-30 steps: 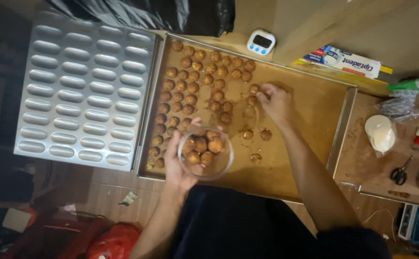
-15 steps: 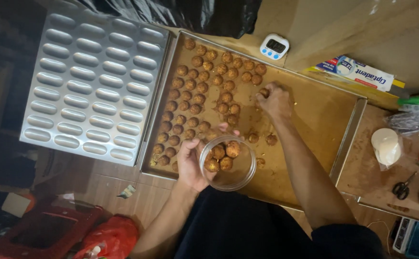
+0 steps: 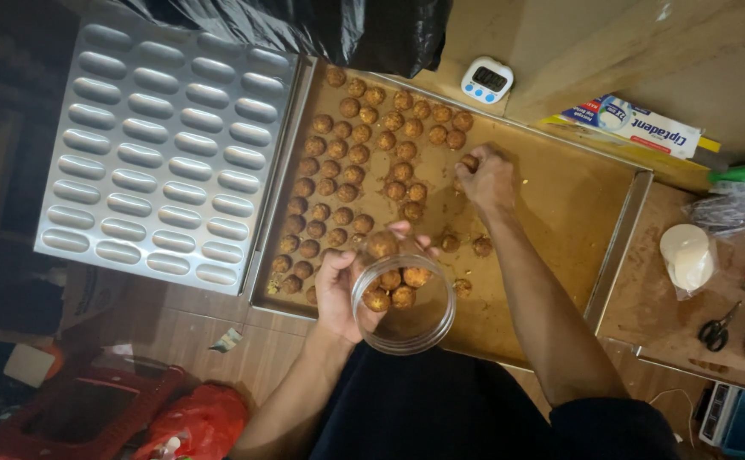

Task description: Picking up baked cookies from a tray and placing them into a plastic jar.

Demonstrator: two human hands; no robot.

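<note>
I see a clear glass bowl (image 3: 403,300) cupped in my left hand (image 3: 344,290), fingers curled around its near wall and thumb hooked over the rim; a few golden-brown dough balls (image 3: 395,285) sit inside it. The bowl hovers over the near edge of a large parchment-lined baking tray (image 3: 560,204). Beyond it, my right hand (image 3: 485,177) reaches out over the tray, fingertips pressed together on one ball (image 3: 469,161) at the end of the rows. To the left of that hand, rows of balls (image 3: 355,162) fill the tray's left part, packed close together; a few loose balls (image 3: 481,245) lie between my two hands.

Left of my left hand, just beside the tray, lies a metal mould pan (image 3: 163,153) with oval hollows. Past my right hand stands a small white digital timer (image 3: 486,81), and to its right a long box of wrap (image 3: 636,123). Well to the right of my right arm I see a white bagged lump (image 3: 687,257) and black-handled scissors (image 3: 717,328) on a brown surface.
</note>
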